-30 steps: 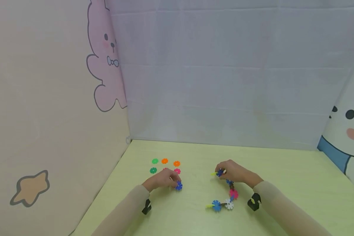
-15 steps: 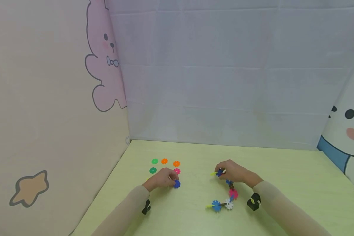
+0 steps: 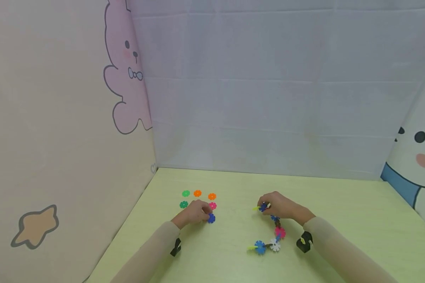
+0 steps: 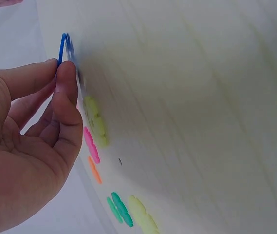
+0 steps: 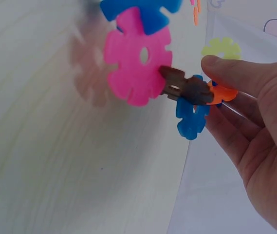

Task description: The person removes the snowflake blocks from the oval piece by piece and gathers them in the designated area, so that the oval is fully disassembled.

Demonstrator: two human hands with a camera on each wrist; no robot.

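Note:
My left hand (image 3: 196, 211) pinches a blue snowflake disc (image 3: 211, 218) between thumb and fingertips, close over the table. In the left wrist view that disc is seen nearly edge-on. My right hand (image 3: 282, 205) grips the far end of a chain of interlocked snowflake discs, at a dark blue disc (image 3: 263, 207) with a yellow disc (image 5: 221, 48) beyond it. From there the chain curves toward me through an orange disc (image 5: 224, 91), a blue disc (image 5: 193, 117), a brown disc (image 5: 187, 87) and a pink disc (image 3: 280, 232). A white disc (image 3: 275, 245) and a lighter blue disc (image 3: 260, 247) follow at the near end.
Loose snowflake discs lie flat around my left hand: a light green disc (image 3: 185, 193), a dark green disc (image 3: 183, 204), two orange, including an orange disc (image 3: 212, 196), and a pink disc (image 3: 213, 205). Yellow discs (image 4: 95, 121) show below the hand. A fabric wall (image 3: 269, 118) stands behind the table (image 3: 340, 212).
My left hand has shifted slightly away from me and to the left, carrying the blue snowflake disc. The right hand and the chain have stayed nearly still.

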